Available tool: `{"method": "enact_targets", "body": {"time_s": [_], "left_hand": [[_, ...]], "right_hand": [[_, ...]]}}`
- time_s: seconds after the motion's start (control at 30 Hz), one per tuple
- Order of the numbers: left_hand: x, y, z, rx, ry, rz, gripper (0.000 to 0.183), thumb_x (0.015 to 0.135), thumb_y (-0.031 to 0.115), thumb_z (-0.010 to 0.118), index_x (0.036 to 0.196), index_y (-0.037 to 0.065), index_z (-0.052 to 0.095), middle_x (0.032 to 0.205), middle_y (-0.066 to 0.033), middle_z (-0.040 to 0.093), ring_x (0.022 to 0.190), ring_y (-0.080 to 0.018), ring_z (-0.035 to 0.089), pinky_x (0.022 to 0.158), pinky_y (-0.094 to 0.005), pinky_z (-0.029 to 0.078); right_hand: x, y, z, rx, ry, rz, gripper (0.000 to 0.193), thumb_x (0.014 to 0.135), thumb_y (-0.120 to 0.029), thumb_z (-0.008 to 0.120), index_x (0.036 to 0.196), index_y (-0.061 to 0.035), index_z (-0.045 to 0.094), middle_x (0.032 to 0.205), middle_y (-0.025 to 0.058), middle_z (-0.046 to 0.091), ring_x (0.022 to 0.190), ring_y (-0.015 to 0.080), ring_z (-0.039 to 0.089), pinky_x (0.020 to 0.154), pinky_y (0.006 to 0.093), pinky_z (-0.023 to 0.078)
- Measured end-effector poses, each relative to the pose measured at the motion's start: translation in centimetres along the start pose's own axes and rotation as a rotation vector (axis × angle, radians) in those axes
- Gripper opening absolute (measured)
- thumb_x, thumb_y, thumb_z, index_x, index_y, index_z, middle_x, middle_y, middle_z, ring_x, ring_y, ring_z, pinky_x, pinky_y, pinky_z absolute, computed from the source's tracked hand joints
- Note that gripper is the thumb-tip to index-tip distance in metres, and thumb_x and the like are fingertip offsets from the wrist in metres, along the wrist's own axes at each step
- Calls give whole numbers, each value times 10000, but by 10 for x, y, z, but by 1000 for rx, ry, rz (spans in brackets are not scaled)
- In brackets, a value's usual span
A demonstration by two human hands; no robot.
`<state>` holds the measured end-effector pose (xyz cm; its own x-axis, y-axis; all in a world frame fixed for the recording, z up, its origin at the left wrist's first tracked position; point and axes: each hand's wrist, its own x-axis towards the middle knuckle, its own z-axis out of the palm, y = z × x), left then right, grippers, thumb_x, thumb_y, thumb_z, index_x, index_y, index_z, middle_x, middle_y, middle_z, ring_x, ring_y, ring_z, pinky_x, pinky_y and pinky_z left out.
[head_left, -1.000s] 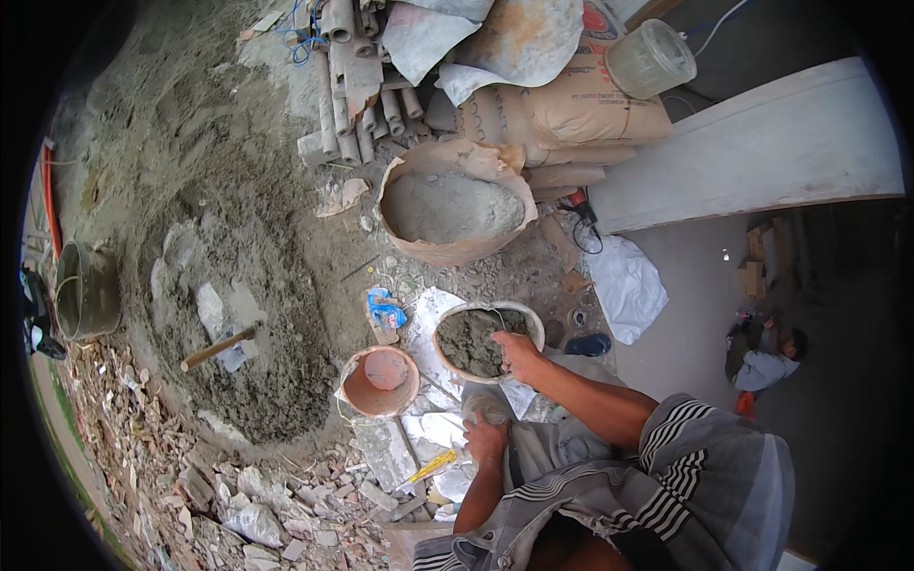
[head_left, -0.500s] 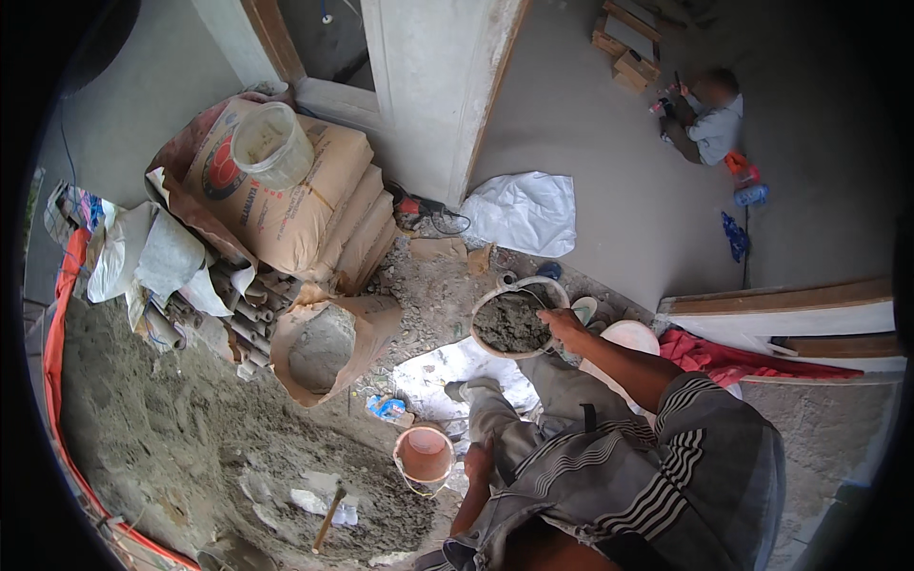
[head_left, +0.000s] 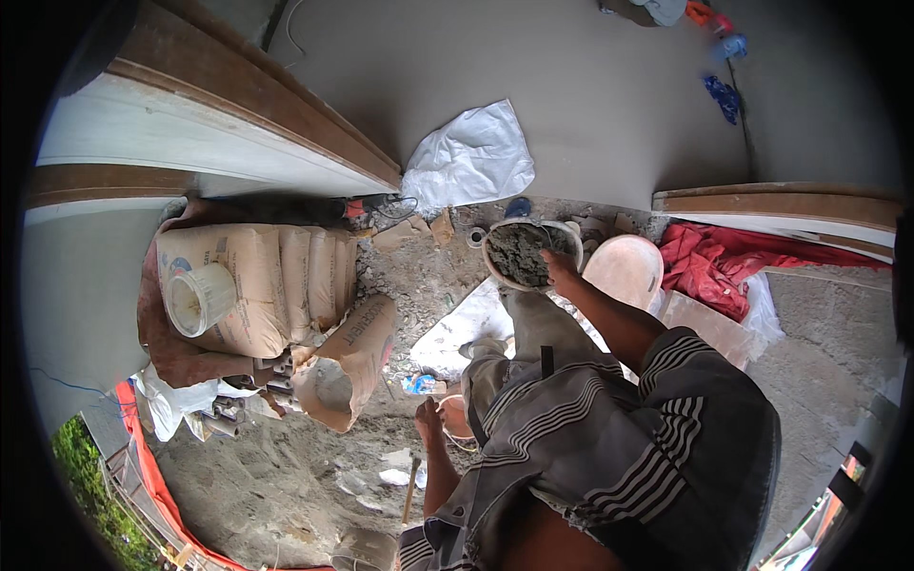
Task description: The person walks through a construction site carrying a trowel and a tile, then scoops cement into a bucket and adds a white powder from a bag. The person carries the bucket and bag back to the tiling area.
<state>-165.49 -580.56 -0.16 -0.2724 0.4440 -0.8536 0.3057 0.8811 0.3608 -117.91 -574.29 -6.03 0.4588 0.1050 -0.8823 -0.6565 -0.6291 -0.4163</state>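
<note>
My right hand (head_left: 562, 272) is closed on the handle of a pale bucket (head_left: 487, 255) at its right rim. Wet grey mortar (head_left: 519, 251) nearly fills it, and it stands just beyond my legs. Out to the left, my left hand (head_left: 429, 419) has its fingers curled in, with nothing visible in them. Behind that hand is an orange bucket (head_left: 457, 419), partly hidden by my hand and leg. A blue and white packet (head_left: 419, 383) lies on the ground just beyond it.
Stacked cement bags (head_left: 249, 285) stand at left with a clear plastic tub (head_left: 200, 300) on top. An opened cement bag (head_left: 367, 343) leans nearer. A white sack (head_left: 473, 157) lies by the doorway. At right are a round pale basin (head_left: 625, 269) and red cloth (head_left: 705, 269).
The view has turned, so the cement bags and doorway appear shifted and rotated. My left hand has come off my leg and out to the left. My right hand stays at the mortar bucket.
</note>
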Motion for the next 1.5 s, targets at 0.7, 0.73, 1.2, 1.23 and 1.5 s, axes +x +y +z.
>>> {"method": "enact_targets", "body": {"time_s": [0.7, 0.73, 1.2, 1.23, 1.5], "left_hand": [[26, 134, 104, 480, -347, 297, 431, 888, 337, 549, 1079, -34, 657, 943, -163, 692, 830, -226, 663, 730, -332, 494], [30, 137, 106, 444, -368, 258, 434, 887, 336, 551, 1086, -37, 651, 951, -160, 691, 836, -227, 664, 730, -329, 494], [27, 62, 108, 787, -486, 502, 579, 834, 375, 652, 1290, 48, 510, 1285, -191, 528, 1189, -368, 503, 969, -451, 420], [23, 51, 109, 896, -462, 538, 607, 811, 387, 673, 1306, 81, 497, 1352, -173, 464, 1233, -381, 447, 988, -497, 392], [21, 24, 116, 892, -361, 524, 687, 788, 397, 688, 1366, 136, 424, 1466, -143, 321, 1325, -408, 314, 988, -630, 321]], "right_hand": [[15, 7, -29, 123, 87, -35, 385, 801, -317, 674, 1055, -30, 629, 826, 72, 607, 648, 175, 541, 548, 349, 433], [14, 11, -22, 140, 93, -24, 402, 801, -284, 680, 1068, 12, 630, 839, 96, 620, 673, 194, 572, 555, 358, 443], [14, 76, 134, -59, -43, -137, 364, 802, -288, 689, 973, 19, 595, 775, 95, 557, 650, 188, 506, 581, 383, 404], [11, 79, 147, -72, -33, -100, 376, 800, -285, 691, 982, 30, 597, 796, 104, 570, 677, 191, 515, 607, 389, 409], [9, 87, 230, -244, -119, -75, 446, 793, -292, 680, 1025, 79, 595, 953, 187, 629, 856, 239, 580, 745, 407, 424]]}}
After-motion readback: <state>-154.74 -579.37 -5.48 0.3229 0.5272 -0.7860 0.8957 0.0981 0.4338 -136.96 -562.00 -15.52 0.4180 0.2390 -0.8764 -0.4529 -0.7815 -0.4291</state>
